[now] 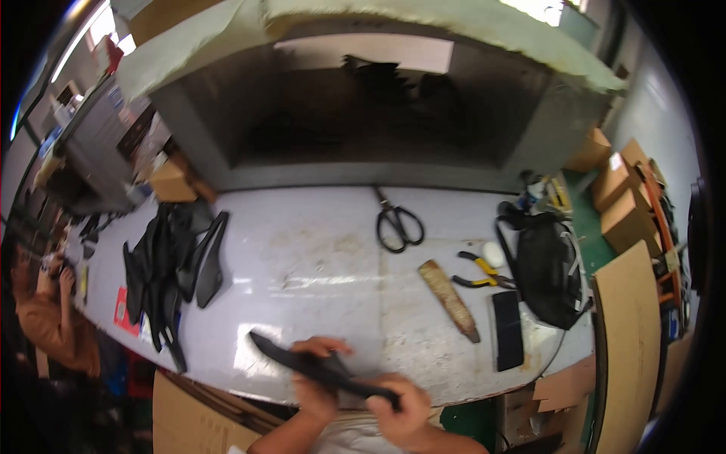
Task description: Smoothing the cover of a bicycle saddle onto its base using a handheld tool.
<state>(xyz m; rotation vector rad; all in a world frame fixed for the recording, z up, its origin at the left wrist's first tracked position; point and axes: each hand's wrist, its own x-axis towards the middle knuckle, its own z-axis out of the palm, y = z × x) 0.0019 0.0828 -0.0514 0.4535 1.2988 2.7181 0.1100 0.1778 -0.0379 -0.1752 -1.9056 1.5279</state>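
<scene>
A long, curved, dark piece (pixel 283 356), flat and tapering like a shoe part, is held over the table's near edge. My left hand (pixel 316 382) is closed on its middle from behind and below, with the fingers partly hidden. At the piece's right end, my right hand (pixel 404 412) grips it with the thumb on top. Several similar black pieces (pixel 162 261) lie heaped on the left of the table.
On the white table (pixel 318 265) lie black-handled scissors (pixel 398 227), yellow-and-black pliers (pixel 480 272), a worn tan-handled tool (pixel 450 299), a phone (pixel 507 331) and a black bag (pixel 546 268). A grey open box-like housing (pixel 363 178) spans the back. Another person (pixel 53 325) sits far left.
</scene>
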